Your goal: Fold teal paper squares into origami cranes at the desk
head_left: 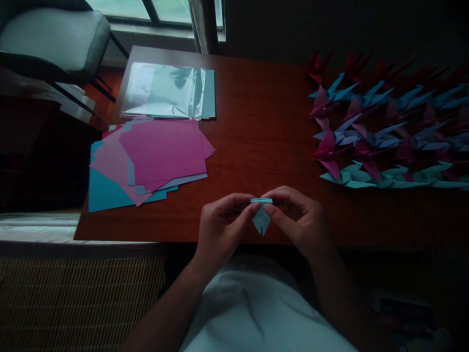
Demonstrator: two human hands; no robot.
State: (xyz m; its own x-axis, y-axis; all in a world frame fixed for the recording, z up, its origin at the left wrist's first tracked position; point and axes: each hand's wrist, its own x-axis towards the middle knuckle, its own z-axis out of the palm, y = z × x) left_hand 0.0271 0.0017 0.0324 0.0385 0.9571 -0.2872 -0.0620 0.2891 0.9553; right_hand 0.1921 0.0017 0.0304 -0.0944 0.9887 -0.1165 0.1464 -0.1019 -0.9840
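A small piece of folded mint-green paper [261, 221] is pinched between my two hands above the table's front edge. Its top is a narrow flat fold, and two points with a slit between them hang downward. My left hand [224, 220] grips the left end of the fold between thumb and fingers. On the other end, my right hand [301, 218] has the same kind of pinch, its thumb pressed against the paper's front. The fingertips behind the fold are partly hidden.
Loose pink, lilac and blue paper sheets [164, 151] lie on the left of the wooden table [256, 142]. Behind them is a clear plastic packet [164, 90] of pale paper. Rows of folded paper cranes [399, 178] stand at right. A chair [62, 41] is beyond the table.
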